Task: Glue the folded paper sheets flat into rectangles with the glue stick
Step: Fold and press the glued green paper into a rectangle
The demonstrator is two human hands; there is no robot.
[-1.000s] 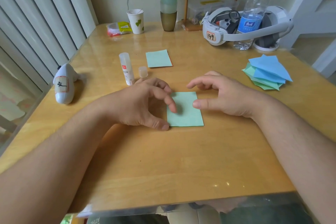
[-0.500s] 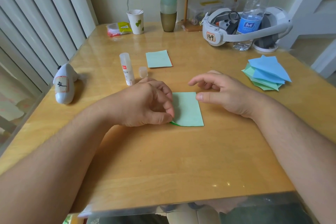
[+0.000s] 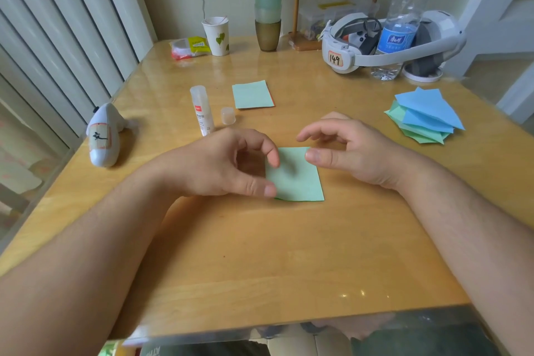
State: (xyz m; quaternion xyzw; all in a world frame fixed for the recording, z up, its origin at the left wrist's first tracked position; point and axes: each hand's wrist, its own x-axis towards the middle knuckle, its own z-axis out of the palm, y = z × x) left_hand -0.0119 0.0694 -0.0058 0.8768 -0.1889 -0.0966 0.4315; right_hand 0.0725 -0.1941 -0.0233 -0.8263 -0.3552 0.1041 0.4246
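Fingers (image 3: 271, 157) of the left hand (image 3: 219, 166) curl loosely, thumb and forefinger touching the flat pale-green folded paper rectangle (image 3: 299, 179), likely steadying it; the right hand (image 3: 346, 150) hovers relaxed at its far corner. Beyond it stands the uncapped white glue stick (image 3: 202, 110).

Beyond your hands you see a paper cup (image 3: 217, 35) and stacked tumblers (image 3: 267, 9). A water bottle (image 3: 400, 23) stands far right of them.
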